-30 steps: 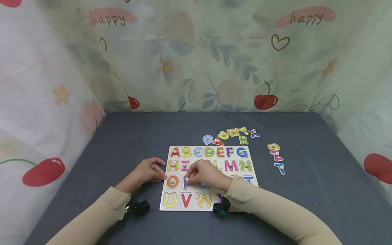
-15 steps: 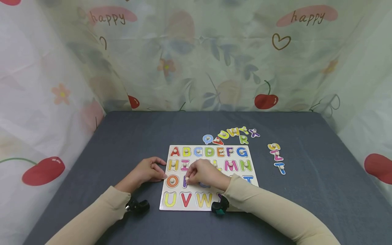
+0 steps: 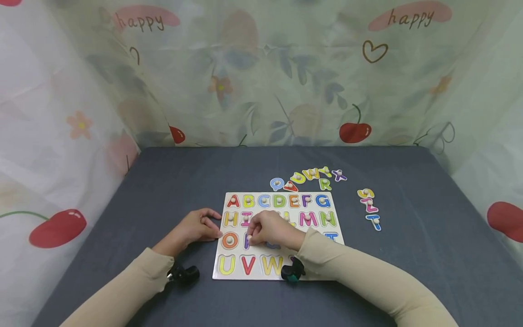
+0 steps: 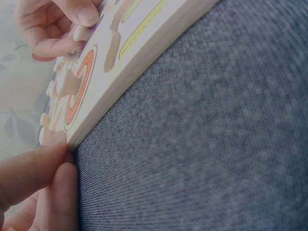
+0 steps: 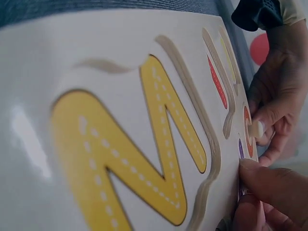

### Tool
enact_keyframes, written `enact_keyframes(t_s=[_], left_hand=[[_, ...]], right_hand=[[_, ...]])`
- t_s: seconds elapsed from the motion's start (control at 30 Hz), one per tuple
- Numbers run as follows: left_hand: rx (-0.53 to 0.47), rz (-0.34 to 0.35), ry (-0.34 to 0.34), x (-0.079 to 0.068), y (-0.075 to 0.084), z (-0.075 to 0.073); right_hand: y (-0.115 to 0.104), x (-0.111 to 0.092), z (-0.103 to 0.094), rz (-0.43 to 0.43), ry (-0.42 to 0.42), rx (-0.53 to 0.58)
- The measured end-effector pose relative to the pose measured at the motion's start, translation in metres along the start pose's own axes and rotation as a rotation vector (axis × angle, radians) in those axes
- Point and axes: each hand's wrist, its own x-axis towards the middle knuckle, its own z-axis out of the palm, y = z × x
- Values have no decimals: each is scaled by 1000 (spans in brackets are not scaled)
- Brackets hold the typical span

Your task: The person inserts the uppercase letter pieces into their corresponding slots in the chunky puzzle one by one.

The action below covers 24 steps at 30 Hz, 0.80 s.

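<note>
A white wooden alphabet puzzle board [image 3: 257, 277] lies flat on the table. My right hand [image 3: 271, 229] pinches the pale knob of the purple P piece [image 3: 246, 241], which sits at its place in the third row. Thumb and forefinger of this hand also show at the board's edge-on surface in the right wrist view. My left hand [image 3: 200, 225] rests at the board's left edge, thumb tip [image 4: 57, 142] on the rim beside the orange O piece [image 3: 229, 240]. My right hand and sleeve hide part of the second and third rows.
Beyond the board lie loose knobbed letters: Q [image 3: 277, 183], V [image 3: 290, 186], U [image 3: 298, 177], W [image 3: 311, 174], Y [image 3: 325, 171], X [image 3: 338, 175] and R [image 3: 324, 184]. To the right are S [image 3: 365, 193], Z [image 3: 369, 205] and T [image 3: 373, 222]. Patterned curtains surround the dark table [image 3: 184, 168].
Both hands keep their places on the board, the right fingers staying on the P piece's knob. The whole head view shifts slightly upward.
</note>
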Motion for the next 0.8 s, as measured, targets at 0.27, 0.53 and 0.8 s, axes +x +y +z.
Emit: enact_keyframes(t_s=[0.27, 0.53, 0.8], left_hand=[[-9, -2, -1, 1, -1, -1], [-3, -6, 1, 3, -2, 0], [-5, 1, 1, 2, -2, 0]], right_hand=[[5, -4, -5, -24, 17, 60], [13, -27, -57, -44, 137, 69], [46, -32, -116, 21, 279, 161]])
